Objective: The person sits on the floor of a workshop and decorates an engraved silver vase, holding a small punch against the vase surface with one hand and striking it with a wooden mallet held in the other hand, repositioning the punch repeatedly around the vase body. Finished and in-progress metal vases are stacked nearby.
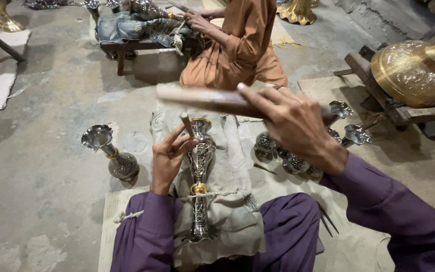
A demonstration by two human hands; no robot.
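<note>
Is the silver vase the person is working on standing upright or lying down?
Lying down. The silver vase rests lengthwise on a padded cloth over the lap, tied with cord, mouth pointing away; the left hand steadies it.

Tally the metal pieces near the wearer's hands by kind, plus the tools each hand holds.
Silver vase lying on the cloth pad: 1
Silver vase standing on the floor at left: 1
Silver vases lying clustered at right: at least 3, overlapping, exact count unclear
Punch in the left hand: 1
Wooden stick in the right hand: 1
Total: at least 7
</note>
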